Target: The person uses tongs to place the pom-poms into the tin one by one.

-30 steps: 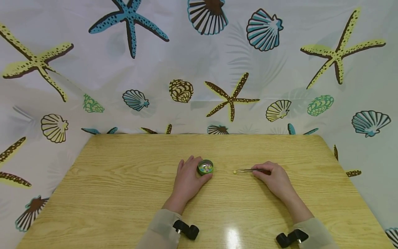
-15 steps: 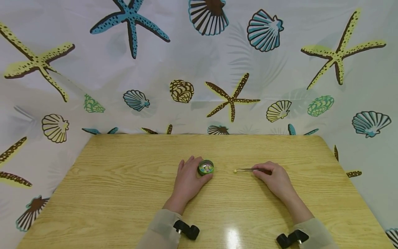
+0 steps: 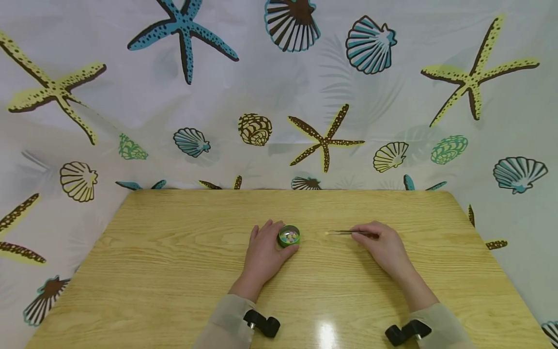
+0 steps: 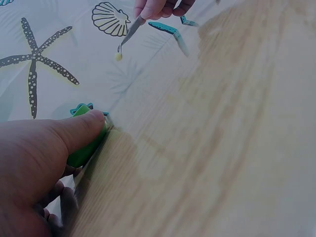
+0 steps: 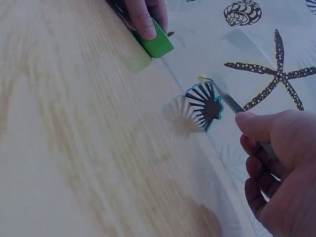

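A small round green tin [image 3: 288, 236] with several pale beads inside stands mid-table. My left hand [image 3: 264, 253] grips its side; the thumb lies on the green wall [image 4: 91, 143], and the tin [image 5: 155, 42] also shows in the right wrist view. My right hand [image 3: 383, 247] pinches metal tweezers [image 3: 348, 232] that point left toward the tin. Their tips hold a small yellow bead [image 3: 327, 233], lifted off the table, as seen on the bead [image 4: 118, 56] and bead [image 5: 201, 77]. The tweezers [image 5: 228, 98] are slanted up from the hand.
The wooden table [image 3: 174, 271] is backed by a white curtain [image 3: 279, 97] printed with starfish and shells. A wrist camera mount [image 3: 261, 323] sits on each sleeve. A glare spot lies near the table's front edge.
The right hand has lifted the tweezers with the bead off the table and shifted them slightly left and away. The left hand and tin stayed put.
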Motion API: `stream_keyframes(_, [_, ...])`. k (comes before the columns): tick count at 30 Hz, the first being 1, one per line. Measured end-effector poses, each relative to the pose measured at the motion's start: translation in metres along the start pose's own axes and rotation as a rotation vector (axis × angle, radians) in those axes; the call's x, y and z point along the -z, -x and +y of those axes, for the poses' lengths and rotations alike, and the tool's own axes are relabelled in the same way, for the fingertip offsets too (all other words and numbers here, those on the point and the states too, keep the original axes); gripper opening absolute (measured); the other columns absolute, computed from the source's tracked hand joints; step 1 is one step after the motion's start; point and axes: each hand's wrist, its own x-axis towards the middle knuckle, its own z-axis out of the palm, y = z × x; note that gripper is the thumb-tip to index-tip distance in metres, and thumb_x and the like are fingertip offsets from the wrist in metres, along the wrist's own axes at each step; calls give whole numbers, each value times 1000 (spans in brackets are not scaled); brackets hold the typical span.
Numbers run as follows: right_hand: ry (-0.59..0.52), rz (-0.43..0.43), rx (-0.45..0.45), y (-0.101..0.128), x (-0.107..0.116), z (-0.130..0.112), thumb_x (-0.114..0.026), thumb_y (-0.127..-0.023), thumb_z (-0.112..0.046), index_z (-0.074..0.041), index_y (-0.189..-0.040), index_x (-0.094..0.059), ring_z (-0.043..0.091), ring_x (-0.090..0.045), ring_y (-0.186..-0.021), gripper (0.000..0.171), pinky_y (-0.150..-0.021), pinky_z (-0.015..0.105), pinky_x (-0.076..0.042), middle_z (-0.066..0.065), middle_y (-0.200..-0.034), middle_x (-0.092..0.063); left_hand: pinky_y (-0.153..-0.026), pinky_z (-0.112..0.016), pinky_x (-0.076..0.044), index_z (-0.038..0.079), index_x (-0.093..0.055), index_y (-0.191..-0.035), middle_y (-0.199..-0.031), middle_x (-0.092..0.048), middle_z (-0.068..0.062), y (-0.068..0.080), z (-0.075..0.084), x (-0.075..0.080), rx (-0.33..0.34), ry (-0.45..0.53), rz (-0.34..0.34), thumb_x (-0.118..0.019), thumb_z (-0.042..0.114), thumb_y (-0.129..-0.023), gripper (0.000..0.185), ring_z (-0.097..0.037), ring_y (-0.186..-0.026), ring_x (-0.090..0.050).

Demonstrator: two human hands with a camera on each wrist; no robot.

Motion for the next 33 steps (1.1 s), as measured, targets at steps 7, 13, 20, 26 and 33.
stream_keyframes(7, [-35,-13,35,-6,-6,-10,-78,-107,-26,-17,-122,-86,23,-69,-110,20,-93,42,-59,2,-117,-78,-134,-62,-14,3,-63,-151,-154,-64,-18,0,0,0,-6,-2,6,-89,36,-97,69,-38,-157,-44])
stream_keyframes(13, [-49,-25,63,-11,-13,-22,-79,-106,-23,-17,-120,-86,23,-69,-111,17,-97,46,-58,1,-115,-78,-135,-61,-14,3,-63,-150,-154,-64,-18,0,-1,0,-3,5,6,-89,35,-97,68,-38,-157,-44])
stream_keyframes(20, [-53,-36,99,-15,-24,-35,-79,-106,-23,-16,-120,-87,24,-69,-111,17,-98,46,-58,0,-113,-78,-135,-61,-14,3,-63,-150,-153,-64,-18,1,-1,0,2,2,3,-90,35,-96,69,-38,-157,-44])
stream_keyframes(26, [-61,-34,107,-18,-34,-45,-80,-105,-21,-16,-118,-87,23,-68,-110,16,-98,46,-56,0,-111,-78,-135,-61,-13,4,-63,-150,-153,-64,-17,0,-1,-1,0,-1,1,-90,36,-96,68,-38,-157,-44])
stream_keyframes(33, [-26,-33,93,-21,-45,-52,-81,-104,-19,-16,-116,-88,25,-68,-109,14,-98,46,-56,0,-109,-78,-134,-62,-15,4,-64,-149,-152,-65,-17,0,-1,0,-7,-4,5,-89,36,-97,66,-38,-156,-45])
